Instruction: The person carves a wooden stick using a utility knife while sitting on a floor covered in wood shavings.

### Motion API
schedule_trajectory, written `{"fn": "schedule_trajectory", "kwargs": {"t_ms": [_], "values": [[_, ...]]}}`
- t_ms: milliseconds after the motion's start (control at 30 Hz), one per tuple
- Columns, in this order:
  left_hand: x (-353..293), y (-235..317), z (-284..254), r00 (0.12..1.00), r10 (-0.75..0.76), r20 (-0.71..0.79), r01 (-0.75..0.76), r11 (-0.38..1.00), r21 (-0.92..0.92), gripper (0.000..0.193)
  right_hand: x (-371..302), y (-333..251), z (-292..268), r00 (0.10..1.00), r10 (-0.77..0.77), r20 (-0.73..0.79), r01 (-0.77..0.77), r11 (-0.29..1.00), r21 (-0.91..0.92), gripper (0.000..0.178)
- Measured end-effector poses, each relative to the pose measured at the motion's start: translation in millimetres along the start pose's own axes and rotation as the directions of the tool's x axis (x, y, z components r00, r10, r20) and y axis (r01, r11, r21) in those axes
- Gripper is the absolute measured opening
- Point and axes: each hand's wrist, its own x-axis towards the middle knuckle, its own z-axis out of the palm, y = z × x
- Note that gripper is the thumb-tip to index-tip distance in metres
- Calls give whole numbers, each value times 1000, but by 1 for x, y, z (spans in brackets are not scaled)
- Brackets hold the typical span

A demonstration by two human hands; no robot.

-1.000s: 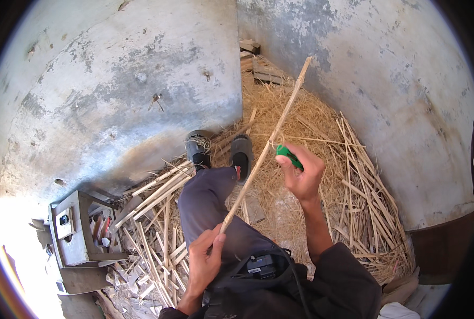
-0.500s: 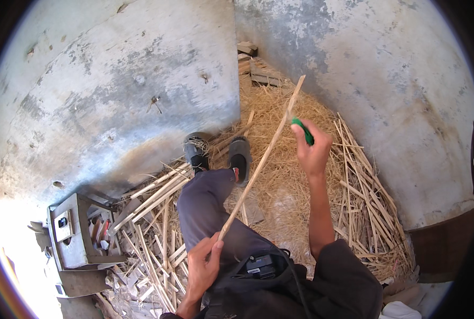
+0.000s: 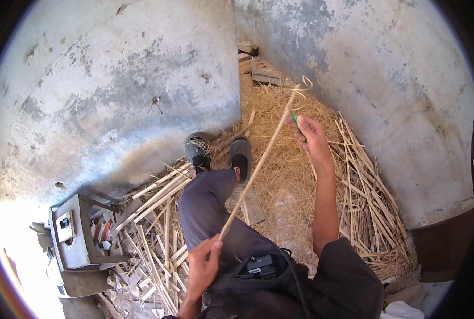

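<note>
My left hand (image 3: 203,264) is closed round the lower end of a long, pale wooden strip (image 3: 258,169), close to my lap. The strip slants up and away to the right, its far end over the straw. Near that far end my right hand (image 3: 312,137) grips a small green-handled knife (image 3: 299,128), its edge against or very close to the strip; the blade hardly shows. Thin curled shavings (image 3: 304,86) hang at the strip's tip.
Straw-like shavings (image 3: 279,133) cover the floor between my shoes (image 3: 240,154) and the right wall (image 3: 386,106). Bundled strips (image 3: 370,196) lie along that wall; more strips (image 3: 160,194) lie at left. A box-like wooden stand (image 3: 77,231) holding odds and ends is at far left.
Curled shavings have appeared at the strip's far end. My right hand has turned and shifted slightly down and right with the knife. My left hand keeps its hold.
</note>
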Motion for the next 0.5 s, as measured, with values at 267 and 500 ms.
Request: {"fn": "schedule_trajectory", "kwargs": {"t_ms": [267, 500], "values": [[22, -6, -1, 955, -242, 175, 283, 917, -280, 43, -56, 17, 53, 984, -172, 40, 172, 985, -8, 39], [40, 5, -1, 950, -190, 248, 288, 839, -461, 49, -97, 7, 79, 958, -245, 149, 265, 955, -133, 34]]}}
